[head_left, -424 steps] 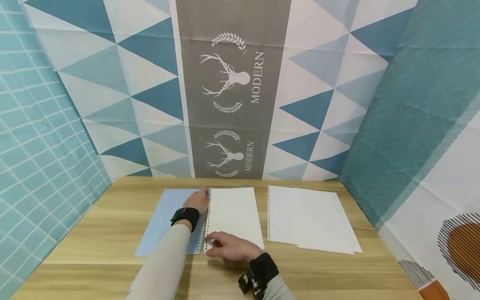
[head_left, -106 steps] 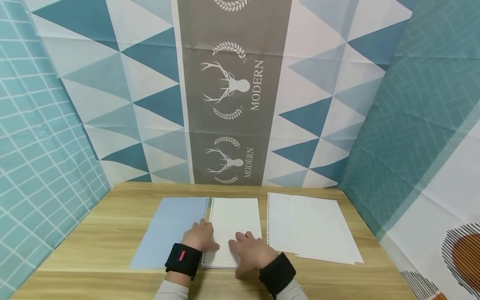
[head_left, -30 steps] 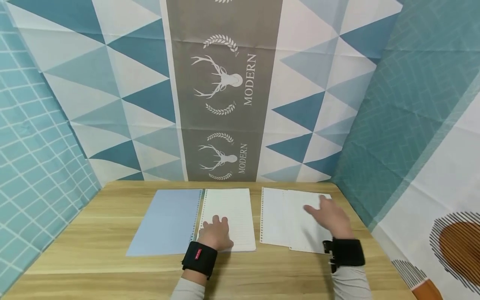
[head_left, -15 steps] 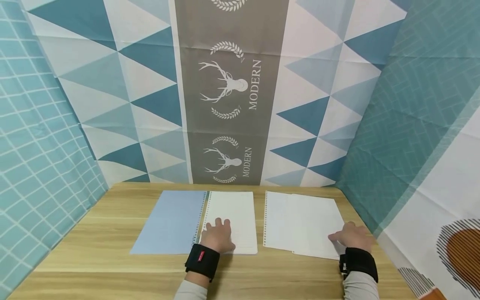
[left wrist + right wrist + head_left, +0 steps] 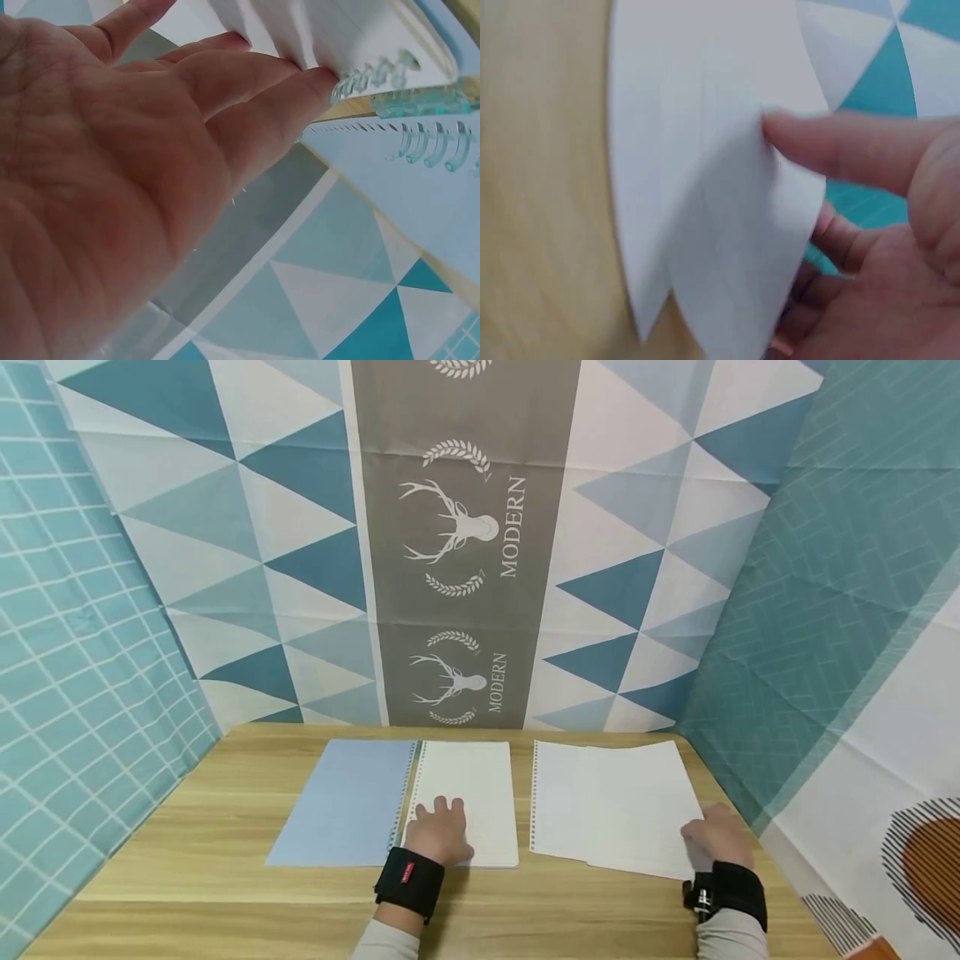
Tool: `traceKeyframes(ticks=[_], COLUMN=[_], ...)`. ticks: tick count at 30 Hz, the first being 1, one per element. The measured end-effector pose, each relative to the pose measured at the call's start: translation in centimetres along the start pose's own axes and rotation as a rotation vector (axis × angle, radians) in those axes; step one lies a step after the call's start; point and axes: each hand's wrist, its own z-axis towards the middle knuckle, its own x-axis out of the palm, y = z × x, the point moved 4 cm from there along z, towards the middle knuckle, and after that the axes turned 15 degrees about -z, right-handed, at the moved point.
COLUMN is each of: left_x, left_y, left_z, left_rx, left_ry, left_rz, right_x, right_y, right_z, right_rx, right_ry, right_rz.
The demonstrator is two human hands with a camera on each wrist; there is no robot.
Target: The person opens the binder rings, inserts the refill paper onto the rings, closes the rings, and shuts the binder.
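Note:
A ring-bound notebook lies open, its pale blue cover [image 5: 341, 802] to the left and white lined pages [image 5: 480, 777] to the right. My left hand [image 5: 438, 833] rests on the lower part of these pages with fingers extended. In the left wrist view, its fingertips touch the paper beside clear teal binder rings [image 5: 435, 146]. Farther right, my right hand [image 5: 722, 837] pinches the right edge of loose punched sheets [image 5: 637, 802]. Its thumb [image 5: 840, 146] presses on the top face while the fingers are underneath; the held edge curves up off the table.
Another punched sheet [image 5: 555, 797] shows at the left of the held paper, partly overlapped by it. Both stand on a wooden table [image 5: 247, 893], backed by a patterned cloth [image 5: 457, 568]. Teal cloth [image 5: 810, 610] rises close to the table's right edge.
My right hand has gone from the notebook to the loose sheets, slid to their lower right edge and taken hold there, bending the paper up. My left hand stays on the pages.

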Motion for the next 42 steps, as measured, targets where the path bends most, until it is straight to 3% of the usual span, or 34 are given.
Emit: traceKeyframes(ticks=[4, 11, 16, 21, 30, 42], left_x=[-0.1, -0.2, -0.1, -0.1, 0.2, 0.0], left_y=[-0.1, -0.4, -0.5, -0.7, -0.8, -0.3], left_z=[0.0, -0.1, -0.2, -0.2, -0.1, 0.2], left_rx=[-0.003, -0.021, -0.031, -0.028, -0.029, -0.019], left_ry=[-0.009, -0.012, -0.019, -0.018, -0.013, 0.012], left_rz=[0.011, 0.027, 0.03, 0.04, 0.045, 0.021], right_x=[-0.5, -0.1, 0.7, 0.8, 0.6, 1.1], right_y=[-1.3, -2.1, -1.6, -1.2, -0.5, 0.0], right_z=[0.4, 0.3, 0.2, -0.1, -0.3, 0.1], right_rx=[-0.003, -0.015, -0.071, -0.078, -0.203, -0.199], right_ry=[0.004, 0.293, 0.45, 0.492, 0.504, 0.444], right_rz=[0.174, 0.788, 1.009, 1.137, 1.347, 1.263])
